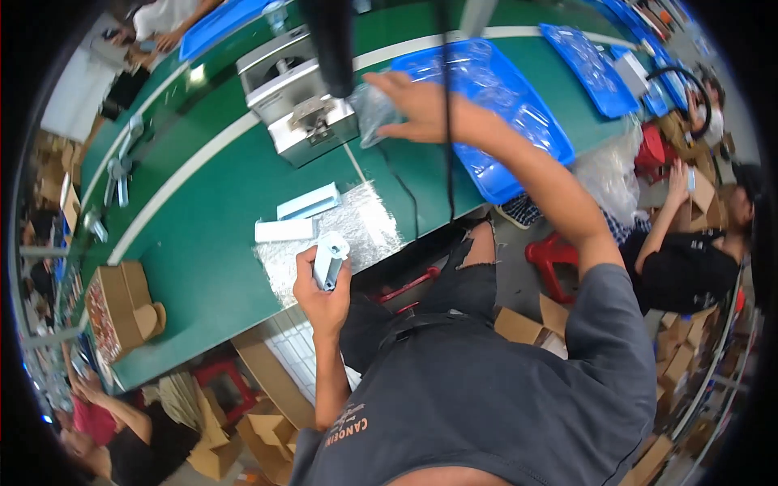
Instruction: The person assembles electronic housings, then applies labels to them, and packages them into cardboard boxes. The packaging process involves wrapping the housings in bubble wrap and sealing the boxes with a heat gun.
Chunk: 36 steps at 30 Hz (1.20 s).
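Note:
My left hand (324, 293) is wrapped round a pale blue, box-like plastic housing (329, 261), held upright with its hollow end up, over the near edge of the table. Farther off, my right hand (417, 107) is stretched out beside a silver metal machine (314, 125). Between its thumb and fingers is a crumpled-looking clear plastic piece (374, 115), whose exact kind I cannot make out. Two more pale housings, one (309, 202) behind the other (285, 230), lie on a sheet of bubble wrap (369, 217).
A blue tray (496, 188) of clear plastic pieces lies right of the machine, another blue tray (614, 107) beyond it. A dark cable (448, 121) hangs in front. A cardboard box (113, 312) stands at the left of the green table (203, 267). Other people work nearby on both sides.

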Motion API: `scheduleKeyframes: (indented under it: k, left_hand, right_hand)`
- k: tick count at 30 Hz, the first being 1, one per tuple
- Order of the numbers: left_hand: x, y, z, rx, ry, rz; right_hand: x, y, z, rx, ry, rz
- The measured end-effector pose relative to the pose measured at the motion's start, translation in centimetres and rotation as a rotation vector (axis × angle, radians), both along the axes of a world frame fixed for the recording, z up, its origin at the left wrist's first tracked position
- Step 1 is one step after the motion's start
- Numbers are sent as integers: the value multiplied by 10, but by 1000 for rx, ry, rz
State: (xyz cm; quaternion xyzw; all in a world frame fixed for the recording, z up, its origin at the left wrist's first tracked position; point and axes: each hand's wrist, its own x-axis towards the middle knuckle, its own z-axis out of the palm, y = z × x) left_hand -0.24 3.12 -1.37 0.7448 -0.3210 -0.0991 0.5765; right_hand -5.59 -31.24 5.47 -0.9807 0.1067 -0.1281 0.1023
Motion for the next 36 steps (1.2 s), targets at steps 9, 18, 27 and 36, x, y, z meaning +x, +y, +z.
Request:
scheduleKeyframes:
  k: [9,18,27,36]
  left_hand:
    - [-3,15,-12,45,-101,138]
    - [5,8,-15,45,-254,78]
    - [12,9,-22,138,-485,208]
    - [29,8,-27,40,-435,75]
  right_hand:
    - [-1,15,16,273,-143,34]
    - [-208,54,-41,1116,-935,-166]
    - [-293,121,-211,991,-1138,-850]
    - [-247,126,-327,728,-895,-1091]
